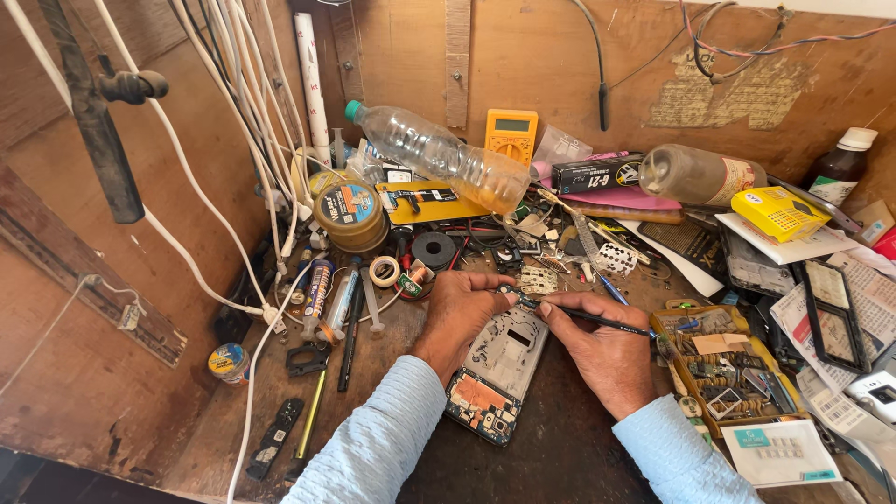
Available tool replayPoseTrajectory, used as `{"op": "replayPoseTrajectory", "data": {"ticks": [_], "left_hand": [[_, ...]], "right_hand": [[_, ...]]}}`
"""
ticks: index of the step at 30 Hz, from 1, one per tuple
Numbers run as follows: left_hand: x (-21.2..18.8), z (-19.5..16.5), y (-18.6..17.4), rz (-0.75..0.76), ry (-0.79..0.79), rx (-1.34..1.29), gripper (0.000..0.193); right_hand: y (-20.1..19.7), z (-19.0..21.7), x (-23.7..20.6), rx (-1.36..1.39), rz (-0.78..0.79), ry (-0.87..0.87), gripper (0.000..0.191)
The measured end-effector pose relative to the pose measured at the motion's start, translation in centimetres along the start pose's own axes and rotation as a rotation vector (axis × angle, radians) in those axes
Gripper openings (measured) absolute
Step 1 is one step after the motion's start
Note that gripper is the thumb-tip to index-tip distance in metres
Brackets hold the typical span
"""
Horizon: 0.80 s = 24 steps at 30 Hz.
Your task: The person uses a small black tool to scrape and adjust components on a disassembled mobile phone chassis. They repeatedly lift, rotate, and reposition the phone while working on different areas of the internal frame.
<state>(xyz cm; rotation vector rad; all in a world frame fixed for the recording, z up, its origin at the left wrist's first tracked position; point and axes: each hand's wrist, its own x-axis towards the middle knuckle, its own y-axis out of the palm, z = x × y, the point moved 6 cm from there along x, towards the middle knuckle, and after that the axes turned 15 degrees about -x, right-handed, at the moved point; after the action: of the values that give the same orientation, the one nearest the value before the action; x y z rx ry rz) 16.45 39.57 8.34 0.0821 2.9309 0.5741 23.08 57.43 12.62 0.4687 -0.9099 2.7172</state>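
An opened phone body (497, 366) with bare frame and orange-brown circuit parts lies on the dark wooden bench, tilted toward me. My left hand (459, 313) rests on its upper left edge, fingertips pressing at the top corner. My right hand (602, 347) grips a thin black tool (597, 320) like a pen, its tip touching the phone's top edge beside my left fingers. Both sleeves are light blue.
Clutter rings the phone: a clear plastic bottle (439, 154), a yellow multimeter (511, 135), a round tin (350, 215), tape rolls (385, 271), tubes and pens at left, a parts tray (719, 373) at right, white cables (233, 140) hanging left.
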Motion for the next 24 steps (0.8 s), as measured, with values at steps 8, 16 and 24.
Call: {"op": "replayPoseTrajectory", "data": {"ticks": [8, 16, 24], "left_hand": [[0.08, -0.57, -0.06, 0.000, 0.012, 0.026, 0.026], [0.54, -0.53, -0.31, 0.001, -0.001, 0.004, 0.026], [0.77, -0.43, -0.16, 0.011, 0.007, -0.009, 0.026]], "right_hand": [[0.17, 0.12, 0.38, 0.021, -0.006, 0.023, 0.018], [0.59, -0.02, 0.78, 0.015, 0.000, 0.006, 0.017], [0.57, -0.25, 0.91, 0.039, -0.010, -0.003, 0.016]]}}
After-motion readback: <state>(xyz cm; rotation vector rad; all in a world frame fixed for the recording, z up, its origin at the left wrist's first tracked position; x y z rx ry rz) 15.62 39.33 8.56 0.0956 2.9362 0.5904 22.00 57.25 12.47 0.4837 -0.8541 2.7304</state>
